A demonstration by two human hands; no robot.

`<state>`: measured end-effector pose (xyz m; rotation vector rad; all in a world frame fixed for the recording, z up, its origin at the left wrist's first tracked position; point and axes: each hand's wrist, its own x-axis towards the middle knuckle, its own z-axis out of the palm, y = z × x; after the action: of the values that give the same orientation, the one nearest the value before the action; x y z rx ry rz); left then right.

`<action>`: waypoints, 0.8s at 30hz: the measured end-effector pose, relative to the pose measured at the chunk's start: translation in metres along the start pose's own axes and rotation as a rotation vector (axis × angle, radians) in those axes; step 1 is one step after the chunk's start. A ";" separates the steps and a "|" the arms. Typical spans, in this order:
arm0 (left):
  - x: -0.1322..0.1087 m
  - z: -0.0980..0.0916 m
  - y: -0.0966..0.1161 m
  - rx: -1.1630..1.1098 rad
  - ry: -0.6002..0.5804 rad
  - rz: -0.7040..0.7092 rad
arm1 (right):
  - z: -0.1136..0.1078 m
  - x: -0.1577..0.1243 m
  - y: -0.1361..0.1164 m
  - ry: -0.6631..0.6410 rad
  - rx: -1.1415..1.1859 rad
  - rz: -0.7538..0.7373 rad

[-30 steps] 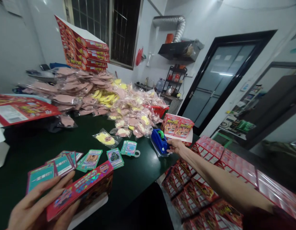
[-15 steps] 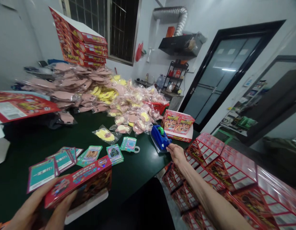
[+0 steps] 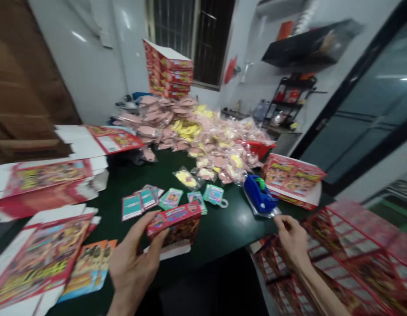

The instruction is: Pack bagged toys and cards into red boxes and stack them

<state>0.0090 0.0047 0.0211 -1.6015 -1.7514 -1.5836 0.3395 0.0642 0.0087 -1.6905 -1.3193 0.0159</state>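
- Left hand point(image 3: 134, 259) gripping red box point(image 3: 177, 215) by its left end, above surface's point(image 3: 223, 237) near edge.
- Right hand point(image 3: 293, 239) at near end of blue tape dispenser point(image 3: 256, 194), close to surface's right edge; fingers curled, can't tell if they pinch anything.
- Risk: dispenser could slide off that edge if tugged; white flap point(image 3: 177, 251) under box might crease if grip shifts.
- Count: one held box, one dispenser, one white ring point(image 3: 224, 203), four card groups point(image 3: 171, 199); heaped bagged pieces point(image 3: 223, 145) uncountable.
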 end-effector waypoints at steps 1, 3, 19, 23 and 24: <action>0.001 -0.001 0.003 0.012 0.009 0.027 | -0.001 -0.015 -0.017 -0.089 0.083 -0.007; 0.003 -0.003 0.004 0.006 -0.014 0.056 | -0.001 -0.048 -0.060 -0.357 0.394 0.044; 0.006 -0.016 -0.001 -0.201 -0.155 0.160 | 0.032 -0.105 -0.196 -0.699 1.187 0.467; 0.014 -0.022 -0.002 -0.246 -0.258 0.245 | 0.027 -0.104 -0.200 -0.715 1.166 0.492; 0.015 -0.023 -0.002 -0.246 -0.282 0.264 | 0.026 -0.103 -0.201 -0.721 1.155 0.494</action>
<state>-0.0076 -0.0056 0.0403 -2.1643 -1.4297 -1.5520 0.1339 -0.0047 0.0764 -0.9163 -0.9552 1.4873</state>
